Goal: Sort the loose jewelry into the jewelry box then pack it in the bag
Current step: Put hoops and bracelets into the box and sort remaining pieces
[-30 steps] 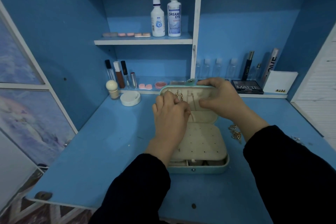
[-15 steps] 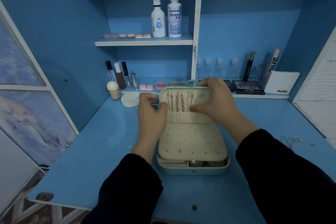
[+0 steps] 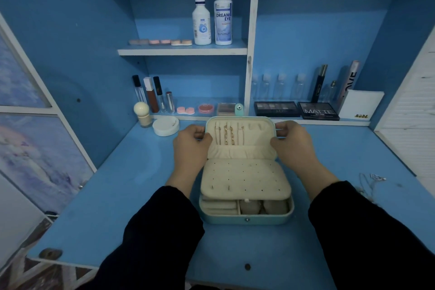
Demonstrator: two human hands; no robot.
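Observation:
A teal jewelry box (image 3: 246, 218) stands open on the blue desk (image 3: 131, 198). Its raised lid (image 3: 254, 135) holds several gold chains (image 3: 227, 135) hanging in a row. A cream perforated panel (image 3: 244, 179) lies over the base, with compartments showing at its front. My left hand (image 3: 190, 146) grips the lid's left edge. My right hand (image 3: 293, 142) grips the lid's right edge. A loose silver necklace (image 3: 374, 178) lies on the desk at the far right. No bag is in view.
A white round jar (image 3: 165, 126) and a cream sponge applicator (image 3: 142, 113) stand left of the lid. Behind the box, a low shelf carries lip glosses, contact lens cases and eyeshadow palettes (image 3: 319, 110). Two solution bottles (image 3: 211, 16) stand on the upper shelf.
My left hand moved off the chains inside the lid to its left edge. My right hand shifted from the lid's top to its right edge. The lid now stands more upright.

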